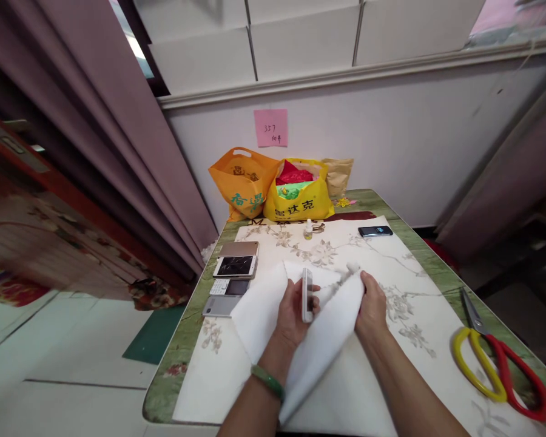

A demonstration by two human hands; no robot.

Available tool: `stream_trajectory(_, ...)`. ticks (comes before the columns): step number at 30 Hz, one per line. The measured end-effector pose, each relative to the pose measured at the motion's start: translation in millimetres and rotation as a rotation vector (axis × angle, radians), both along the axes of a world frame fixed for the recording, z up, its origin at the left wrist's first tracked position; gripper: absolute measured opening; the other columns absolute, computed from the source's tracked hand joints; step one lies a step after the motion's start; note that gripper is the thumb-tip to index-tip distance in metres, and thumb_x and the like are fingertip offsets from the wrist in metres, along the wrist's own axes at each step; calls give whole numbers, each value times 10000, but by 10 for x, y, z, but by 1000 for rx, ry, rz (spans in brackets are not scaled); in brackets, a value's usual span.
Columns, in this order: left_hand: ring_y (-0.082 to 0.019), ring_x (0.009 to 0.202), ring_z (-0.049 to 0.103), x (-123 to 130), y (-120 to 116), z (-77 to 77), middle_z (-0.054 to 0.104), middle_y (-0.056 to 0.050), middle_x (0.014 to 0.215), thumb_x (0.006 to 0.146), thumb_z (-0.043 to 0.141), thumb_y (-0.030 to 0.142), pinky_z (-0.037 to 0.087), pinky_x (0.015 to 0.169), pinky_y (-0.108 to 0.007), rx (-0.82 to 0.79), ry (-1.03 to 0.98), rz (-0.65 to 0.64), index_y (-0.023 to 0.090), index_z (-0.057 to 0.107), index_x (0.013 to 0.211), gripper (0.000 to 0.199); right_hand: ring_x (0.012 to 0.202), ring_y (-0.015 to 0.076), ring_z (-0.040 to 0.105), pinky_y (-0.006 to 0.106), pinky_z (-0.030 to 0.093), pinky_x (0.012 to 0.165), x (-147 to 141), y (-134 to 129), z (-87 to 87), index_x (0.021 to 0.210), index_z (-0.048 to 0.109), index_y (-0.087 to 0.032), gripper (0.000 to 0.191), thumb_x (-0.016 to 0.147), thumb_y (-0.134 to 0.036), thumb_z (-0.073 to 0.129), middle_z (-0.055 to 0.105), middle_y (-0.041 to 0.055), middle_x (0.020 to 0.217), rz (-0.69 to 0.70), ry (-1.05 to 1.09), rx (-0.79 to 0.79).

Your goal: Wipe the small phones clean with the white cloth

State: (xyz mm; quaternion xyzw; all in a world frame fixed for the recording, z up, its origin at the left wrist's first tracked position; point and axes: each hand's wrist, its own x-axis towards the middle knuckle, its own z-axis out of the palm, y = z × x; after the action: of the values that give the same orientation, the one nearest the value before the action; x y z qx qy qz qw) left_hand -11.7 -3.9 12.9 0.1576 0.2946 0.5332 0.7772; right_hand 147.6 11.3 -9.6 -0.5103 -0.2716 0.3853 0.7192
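Near the middle of the table, my left hand (293, 312) holds a white phone (307, 295) on its edge, fingers closed round it. A green bangle (267, 382) circles my left wrist. To its right, my right hand (372, 302) pinches the raised edge of a white cloth (325, 340), which hangs down in a fold between my arms. Part of the cloth lies behind my left hand. At the left edge of the paper lie a cracked white phone (235, 266), a gold phone (239, 249), a white keypad phone (228, 287) and a grey phone (219, 306).
An orange bag (243, 182), a yellow bag (300, 206) and a brown paper bag (339, 176) stand at the back. A small bottle (308, 230) and a dark phone (375, 231) lie nearer. Large scissors (486, 349) rest at the right edge.
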Motion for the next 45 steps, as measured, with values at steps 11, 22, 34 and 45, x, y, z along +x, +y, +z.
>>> stream_trajectory(11, -132, 648, 497, 72, -93, 43, 612, -27, 717, 740, 690, 329, 390, 631, -247, 354, 565, -104, 151, 695, 817, 195, 877, 185, 627, 299, 500, 770, -106, -60, 119, 964, 703, -203, 265, 849, -418, 598, 685, 56, 1021, 334, -280, 158)
stream_trajectory(22, -143, 602, 421, 82, -108, -33, 489, 6, 585, 797, 625, 357, 317, 590, -252, 554, 996, 200, 193, 556, 603, 262, 809, 195, 636, 301, 509, 752, -204, -64, 102, 948, 711, -194, 289, 848, -433, 584, 711, 33, 887, 449, -419, 66)
stream_trajectory(34, -112, 576, 385, 82, -133, -39, 443, 40, 568, 744, 691, 401, 330, 560, -226, 373, 841, 391, 188, 510, 588, 320, 560, 116, 450, 215, 398, 534, -368, -123, 30, 712, 502, -202, 357, 908, -499, 475, 492, -42, 595, 435, -473, 43)
stream_trajectory(45, -122, 689, 492, -14, 86, -171, 544, 19, 718, 797, 568, 543, 423, 667, -239, 59, 541, 746, 168, 578, 817, 376, 527, 122, 460, 241, 325, 595, -420, -248, 71, 596, 469, -206, 359, 927, -346, 463, 509, -17, 535, 593, -1213, 261)
